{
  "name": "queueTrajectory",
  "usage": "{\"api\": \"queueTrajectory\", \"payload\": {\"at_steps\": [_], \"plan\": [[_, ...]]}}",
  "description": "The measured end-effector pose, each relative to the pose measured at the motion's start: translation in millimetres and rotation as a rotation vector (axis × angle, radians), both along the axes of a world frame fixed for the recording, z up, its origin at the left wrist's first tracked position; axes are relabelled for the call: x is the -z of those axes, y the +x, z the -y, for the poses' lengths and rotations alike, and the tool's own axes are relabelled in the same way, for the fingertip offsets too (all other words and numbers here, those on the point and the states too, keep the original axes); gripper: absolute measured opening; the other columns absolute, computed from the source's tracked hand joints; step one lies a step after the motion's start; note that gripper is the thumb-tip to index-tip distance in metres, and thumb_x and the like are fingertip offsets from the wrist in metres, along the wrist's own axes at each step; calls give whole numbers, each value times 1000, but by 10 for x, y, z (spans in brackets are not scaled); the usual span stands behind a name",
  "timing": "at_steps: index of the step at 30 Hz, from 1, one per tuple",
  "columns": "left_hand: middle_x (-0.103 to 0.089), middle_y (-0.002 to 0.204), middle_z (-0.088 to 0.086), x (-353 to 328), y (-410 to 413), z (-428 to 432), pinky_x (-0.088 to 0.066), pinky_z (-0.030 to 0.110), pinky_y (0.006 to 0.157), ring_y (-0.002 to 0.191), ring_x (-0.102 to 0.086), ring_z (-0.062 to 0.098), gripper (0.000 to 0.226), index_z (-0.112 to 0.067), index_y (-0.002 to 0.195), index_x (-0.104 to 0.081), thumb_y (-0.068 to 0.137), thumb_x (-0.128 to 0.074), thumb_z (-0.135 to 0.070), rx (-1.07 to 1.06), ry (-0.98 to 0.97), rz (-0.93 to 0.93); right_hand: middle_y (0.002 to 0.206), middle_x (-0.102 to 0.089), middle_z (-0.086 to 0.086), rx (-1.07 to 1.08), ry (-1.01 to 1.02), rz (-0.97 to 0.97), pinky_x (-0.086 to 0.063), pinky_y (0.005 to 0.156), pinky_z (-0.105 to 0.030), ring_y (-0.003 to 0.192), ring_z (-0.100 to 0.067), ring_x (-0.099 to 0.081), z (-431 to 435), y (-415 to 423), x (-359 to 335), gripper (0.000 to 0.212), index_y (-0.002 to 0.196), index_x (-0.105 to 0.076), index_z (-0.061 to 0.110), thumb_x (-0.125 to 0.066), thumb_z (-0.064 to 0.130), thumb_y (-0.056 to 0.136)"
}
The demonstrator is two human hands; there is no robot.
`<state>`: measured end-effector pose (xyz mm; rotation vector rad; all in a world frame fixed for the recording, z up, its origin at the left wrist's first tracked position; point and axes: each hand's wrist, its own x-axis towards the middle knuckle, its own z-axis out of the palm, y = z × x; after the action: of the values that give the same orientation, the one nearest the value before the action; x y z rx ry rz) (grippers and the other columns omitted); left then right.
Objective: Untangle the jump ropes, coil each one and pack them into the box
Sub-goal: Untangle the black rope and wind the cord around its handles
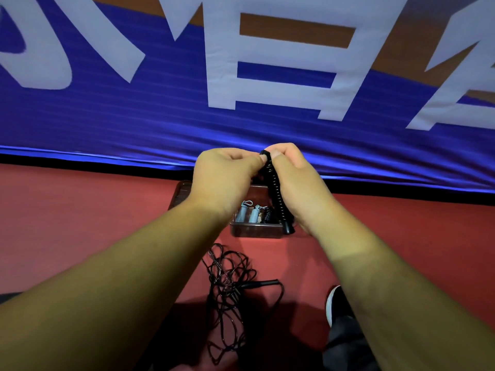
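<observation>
The head view looks down over two bare forearms reaching out above a red floor, with a blue banner with large white letters hanging across the far side. The left hand and right hand meet in the middle, held up over the dark brown rectangular box. Between them hangs the black wound jump rope bundle, upright, with its lower handle end dangling in front of the box's near right corner. The right hand's fingers are curled round the bundle's upper part, and the left hand's curled fingers pinch at its top end, where the last turn seems to be getting tucked in. Inside the box lie two pale grey coiled ropes side by side, with a small black coil just to their right. Nearer the person, the loose black tangled jump rope sprawls on the floor, one slim handle pointing right; a black shoe shows at the near right. The step in hand looks like finishing off this coil. The next move would call for securing the free end so the winding holds, then lowering the bundle into the space beside the packed coils, leaving the floor tangle to be sorted out.
</observation>
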<state>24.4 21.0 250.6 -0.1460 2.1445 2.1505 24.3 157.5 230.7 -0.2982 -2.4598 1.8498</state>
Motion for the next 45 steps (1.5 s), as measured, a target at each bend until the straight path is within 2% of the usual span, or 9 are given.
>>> {"api": "queueTrajectory", "payload": {"at_steps": [6,11,14,19,23,26,32,38,45], "plan": [[-58,66,5,57,18,-49,-46,35,68,66,-50,19,20,-9,66,-65,77,-74,-23,-71,20,54,96,-76,7,-80,96,-40,-54,87,-46,90,-27,-68,30,38,11,16,105,-64,36,-48,36,108],[-59,63,6,33,-36,-63,-53,27,57,61,-59,21,8,-3,84,-66,89,-71,-7,-2,337,122,95,-79,-5,-48,-119,8,-50,65,-37,71,-22,-62,29,8,-47,23,106,-70,31,-48,30,106],[-62,67,0,56,-49,-86,-54,22,66,67,-60,15,4,-12,88,-69,91,-71,-10,11,361,123,82,-75,-1,-30,-148,22,-49,59,-36,59,-22,-59,41,-19,-25,27,105,-70,30,-43,30,108],[-63,63,-3,171,-31,-172,-55,21,61,56,-61,8,6,-15,85,-75,90,-77,-12,-66,334,225,102,-77,8,-12,0,81,-58,97,-52,99,-24,-71,50,-42,118,29,105,-67,44,-41,50,92],[-64,59,-6,203,-27,-213,-55,18,55,55,-61,5,6,-15,87,-76,91,-77,-10,-82,391,263,109,-76,6,2,75,131,-54,101,-58,107,-31,-70,40,-48,166,48,111,-63,48,-34,68,79],[-63,60,-7,214,-23,-226,-54,22,64,59,-60,8,4,-16,89,-77,91,-77,-14,-50,335,235,107,-77,2,1,32,133,-58,97,-60,102,-30,-72,15,-33,136,39,109,-65,40,-38,58,87],[-54,68,6,186,-14,-195,-46,20,46,51,-52,12,5,-9,90,-71,93,-71,-12,21,263,137,103,-77,1,-43,26,112,-61,88,-52,91,-26,-71,-13,-21,110,30,108,-66,35,-40,46,95],[-53,79,15,107,-51,-159,-47,34,51,59,-54,25,7,-6,90,-69,93,-70,-12,132,326,121,87,-75,-9,9,-152,106,-51,59,-40,55,-25,-61,-27,-39,72,28,101,-69,32,-41,31,104],[-56,54,2,108,-58,-178,-48,25,45,46,-55,15,7,-2,91,-68,93,-72,-7,49,325,133,96,-76,-16,4,-174,119,-51,61,-43,58,-27,-60,13,-54,75,24,98,-68,36,-44,38,98]]}}
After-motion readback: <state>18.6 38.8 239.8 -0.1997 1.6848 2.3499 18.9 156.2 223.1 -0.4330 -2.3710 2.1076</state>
